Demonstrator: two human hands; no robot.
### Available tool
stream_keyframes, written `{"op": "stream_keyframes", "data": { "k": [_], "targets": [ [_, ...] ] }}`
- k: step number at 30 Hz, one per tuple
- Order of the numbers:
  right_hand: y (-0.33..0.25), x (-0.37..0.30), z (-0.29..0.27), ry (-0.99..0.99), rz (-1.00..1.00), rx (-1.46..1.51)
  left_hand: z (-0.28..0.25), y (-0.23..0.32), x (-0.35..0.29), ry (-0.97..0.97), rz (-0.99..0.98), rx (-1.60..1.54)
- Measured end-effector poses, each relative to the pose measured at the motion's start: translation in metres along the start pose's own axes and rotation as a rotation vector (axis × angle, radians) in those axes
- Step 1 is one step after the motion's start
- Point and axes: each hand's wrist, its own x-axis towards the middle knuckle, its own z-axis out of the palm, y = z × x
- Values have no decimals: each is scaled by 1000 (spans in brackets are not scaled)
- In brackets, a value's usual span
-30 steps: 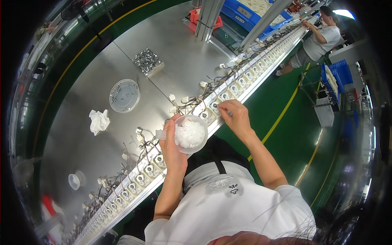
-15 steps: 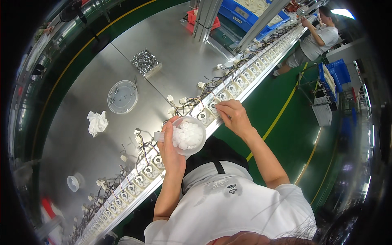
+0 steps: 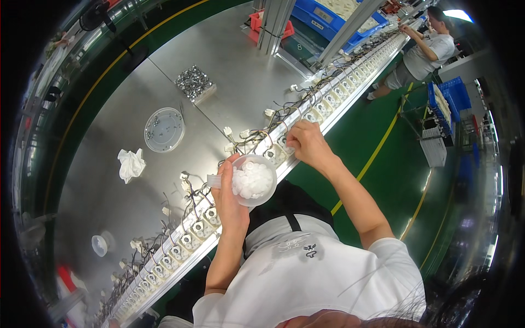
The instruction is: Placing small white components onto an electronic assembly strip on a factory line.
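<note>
Cradled in our left hand [image 3: 232,188], a clear plastic cup [image 3: 253,179] heaped with small white parts sits just above the near edge of the bench [image 3: 109,208]; the grip there is a curled wrap, fingers round the cup's far wall and thumb side underneath, which keeps the open mouth level so that nothing spills and the parts stay within easy reach. Our right hand [image 3: 307,143] is down on the row of white sockets [image 3: 191,232] that runs along the bench edge, fingers bunched over one socket, but we cannot tell whether they pinch a part or only press, since the knuckles hide the tips. Thin wires [image 3: 191,197] trail from the sockets back over the steel. Farther in lie a crumpled white cloth [image 3: 131,164], a round clear lid [image 3: 164,129] with a few bits on it, and a tray of shiny metal pieces [image 3: 194,83], all well apart from both hands. Another person [image 3: 424,49] works at the same line far off.
</note>
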Motion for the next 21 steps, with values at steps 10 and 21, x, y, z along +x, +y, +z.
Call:
{"op": "stream_keyframes", "data": {
  "k": [10, 21],
  "targets": [
    [-57, -1, -36, 6, 118, 476, 1, -10, -1, -24, 37, 67],
    [-80, -1, -20, 79, -219, 81, 6, -13, -10, -83, -20, 72]
  ]
}}
